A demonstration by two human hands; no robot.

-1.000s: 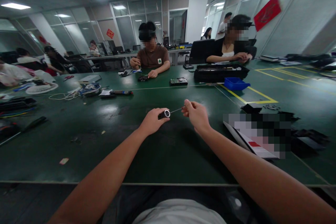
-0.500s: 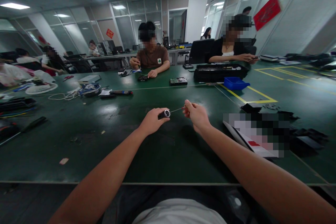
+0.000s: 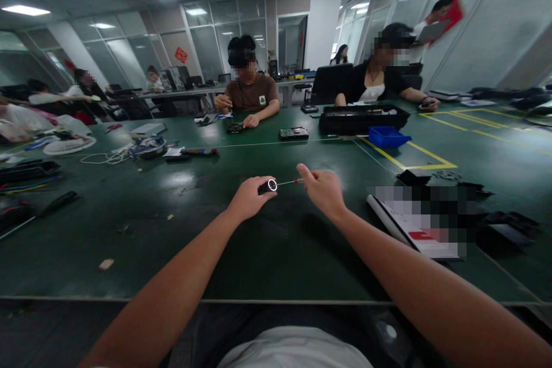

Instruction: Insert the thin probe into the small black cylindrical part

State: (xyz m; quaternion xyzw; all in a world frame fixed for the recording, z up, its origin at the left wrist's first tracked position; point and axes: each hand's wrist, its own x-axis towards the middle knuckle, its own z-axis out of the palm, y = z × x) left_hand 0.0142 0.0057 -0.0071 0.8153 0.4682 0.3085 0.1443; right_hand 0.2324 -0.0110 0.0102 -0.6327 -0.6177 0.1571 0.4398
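Observation:
Over the green table (image 3: 259, 264), my left hand (image 3: 247, 196) is closed around a small black cylindrical part (image 3: 264, 188) with a bright white ring on its end facing right. My right hand (image 3: 324, 188) is curled round the handle end of a thin screwdriver (image 3: 290, 182), and its thumb is lifted up. The screwdriver's metal shaft points left and meets the black part near the ring. Whether its tip sits inside the part is too small to tell. Most of the handle is hidden by my fingers.
A blue bin (image 3: 388, 137) and a long black tray (image 3: 363, 121) stand at the back right. A circuit-board drive (image 3: 294, 133) lies straight ahead. Papers (image 3: 414, 230) and black plastic pieces (image 3: 504, 236) are on the right, tools and cables on the left. Two people sit opposite.
My right thumb has lifted off the screwdriver and points up. My left hand with the black part has shifted slightly left. Across the table, the person on the right has stretched an arm outward.

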